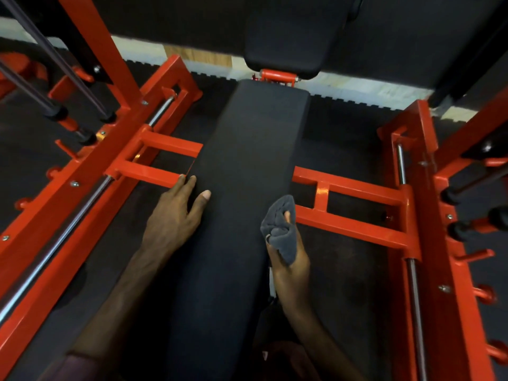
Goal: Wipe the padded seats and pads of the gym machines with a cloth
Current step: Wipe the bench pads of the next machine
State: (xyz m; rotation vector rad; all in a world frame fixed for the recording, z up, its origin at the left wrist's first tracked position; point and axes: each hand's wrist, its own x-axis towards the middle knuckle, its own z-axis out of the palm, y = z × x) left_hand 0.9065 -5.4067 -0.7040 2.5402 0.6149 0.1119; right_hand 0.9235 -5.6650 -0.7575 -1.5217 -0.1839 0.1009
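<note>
Cloth [281,229], grey, bunched into a wad, sits in the right hand [288,259], fingers and thumb curled round it; held at the right edge of the long black bench pad [247,166], approx. mid-length. Whether cloth touches the pad edge: cannot tell. Left hand [176,213] lies flat on the pad's left edge, fingers straight, thumb spread onto the top face; grips nothing, appears to steady the pad. Hands are apart, one per side of the pad.

Handling, judged: cloth is soft, light, limp; a bunched grip suits it, but flattening it under the palm would give more contact. Pad looks firm w/ matt vinyl-type cover, fixed to the red frame [354,207], so it needs no holding, only pressure. A second, shorter pad [286,42] sits beyond the hinge [276,77], tilted up.

Progress, judged: wipe of long pad in hand; no visible wet or clean track, so extent done unknown. Risk: knuckles against frame crossbars close beside pad edges.
</note>
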